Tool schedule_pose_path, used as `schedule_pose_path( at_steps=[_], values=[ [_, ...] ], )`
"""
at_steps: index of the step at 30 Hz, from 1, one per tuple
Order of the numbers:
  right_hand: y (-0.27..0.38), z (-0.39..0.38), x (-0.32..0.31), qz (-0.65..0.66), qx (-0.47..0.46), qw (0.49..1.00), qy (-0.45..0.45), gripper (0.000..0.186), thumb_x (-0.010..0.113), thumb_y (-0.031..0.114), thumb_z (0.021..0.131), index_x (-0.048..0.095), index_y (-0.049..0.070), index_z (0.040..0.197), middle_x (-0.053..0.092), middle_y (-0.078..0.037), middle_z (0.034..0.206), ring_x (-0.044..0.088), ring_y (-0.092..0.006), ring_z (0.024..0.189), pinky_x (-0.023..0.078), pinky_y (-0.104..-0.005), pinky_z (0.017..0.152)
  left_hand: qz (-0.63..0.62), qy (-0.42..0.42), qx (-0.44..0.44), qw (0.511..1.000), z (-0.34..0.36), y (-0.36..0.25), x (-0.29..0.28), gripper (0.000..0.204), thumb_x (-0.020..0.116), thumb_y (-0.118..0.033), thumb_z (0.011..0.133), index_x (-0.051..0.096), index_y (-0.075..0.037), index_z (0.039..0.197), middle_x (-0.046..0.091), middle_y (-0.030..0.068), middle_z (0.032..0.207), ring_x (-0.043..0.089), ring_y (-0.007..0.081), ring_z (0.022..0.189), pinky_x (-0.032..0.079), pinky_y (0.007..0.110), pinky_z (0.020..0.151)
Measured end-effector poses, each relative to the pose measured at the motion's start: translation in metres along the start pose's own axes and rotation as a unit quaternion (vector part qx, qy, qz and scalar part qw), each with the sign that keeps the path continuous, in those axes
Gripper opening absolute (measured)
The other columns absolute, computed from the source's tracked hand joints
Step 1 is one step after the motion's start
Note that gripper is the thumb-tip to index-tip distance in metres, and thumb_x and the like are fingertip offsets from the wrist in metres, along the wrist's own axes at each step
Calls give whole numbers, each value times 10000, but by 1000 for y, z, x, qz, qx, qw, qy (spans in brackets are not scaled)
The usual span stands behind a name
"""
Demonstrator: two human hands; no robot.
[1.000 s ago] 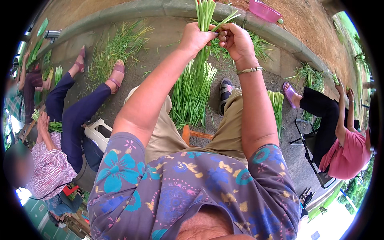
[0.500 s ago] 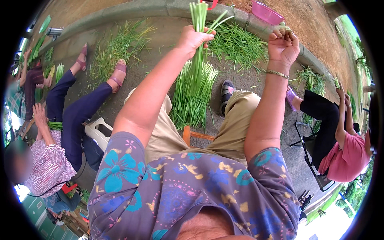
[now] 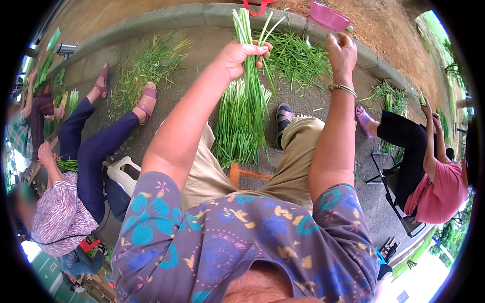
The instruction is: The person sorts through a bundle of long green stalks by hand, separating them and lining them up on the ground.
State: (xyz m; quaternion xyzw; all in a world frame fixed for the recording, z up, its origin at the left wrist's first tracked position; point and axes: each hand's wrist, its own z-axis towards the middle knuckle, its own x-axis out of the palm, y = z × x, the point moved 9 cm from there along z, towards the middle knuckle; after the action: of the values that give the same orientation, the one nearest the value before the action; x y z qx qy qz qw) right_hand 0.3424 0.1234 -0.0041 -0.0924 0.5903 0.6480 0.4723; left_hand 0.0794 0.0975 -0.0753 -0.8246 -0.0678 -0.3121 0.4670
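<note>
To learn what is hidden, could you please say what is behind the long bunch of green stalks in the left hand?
Behind the long bunch of green stalks, a pale-ended green pile and, higher up, the grey concrete kerb show. Parts directly covered cannot be seen.

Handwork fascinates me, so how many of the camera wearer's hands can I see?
2: the left hand around a bunch of green stalks, the right hand apart from it, below the pink basin in the picture. Both are visible.
</note>
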Motion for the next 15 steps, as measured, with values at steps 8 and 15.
schedule_pose_path(
  at_steps=[8, 15],
  values=[
    [91, -45, 18, 245, -159, 955, 58, 379, 766, 243, 654, 652, 77, 975, 513, -109, 1115, 503, -224, 1039, 403, -343, 892, 176, -23, 24, 984, -4, 5, 5, 181, 665, -60, 740, 640, -3, 909, 622, 63, 780, 542, 107, 613, 441, 234, 533],
    [95, -51, 22, 85, -282, 954, 56, 194, 712, 216, 708, 681, 82, 845, 584, -119, 1006, 533, -266, 998, 424, -356, 854, 260, -49, 55, 963, -1, 4, 7, 187, 661, -62, 729, 646, -2, 906, 624, 67, 790, 517, 92, 590, 425, 233, 518]
  ],
)
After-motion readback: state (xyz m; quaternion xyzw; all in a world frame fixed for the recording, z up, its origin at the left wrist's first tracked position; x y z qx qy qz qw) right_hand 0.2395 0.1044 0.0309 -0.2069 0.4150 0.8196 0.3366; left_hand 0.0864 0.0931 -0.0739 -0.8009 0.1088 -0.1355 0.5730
